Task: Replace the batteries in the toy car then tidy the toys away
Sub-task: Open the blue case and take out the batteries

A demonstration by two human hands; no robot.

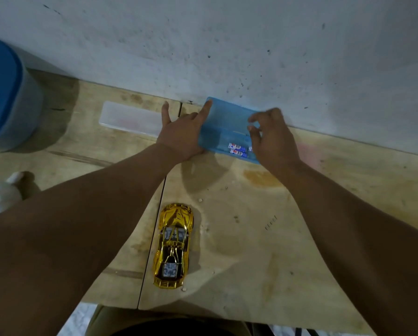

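Observation:
A shiny gold toy car (173,246) rests on its wheels near the front edge of the wooden table, nose pointing away from me. At the back, against the wall, lies a translucent blue plastic case (223,122) with two blue-and-white batteries (238,150) visible at its near end. My left hand (182,130) presses flat against the case's left side, fingers spread. My right hand (269,139) hovers over the case's right end with fingers curled; it looks blurred and I cannot tell whether it grips anything.
A clear flat lid (130,118) lies to the left of the case. A large blue-lidded tub (6,93) stands at the far left. Part of a white soft toy (1,192) shows at the left edge. The wooden table (251,251) has a seam beside the car.

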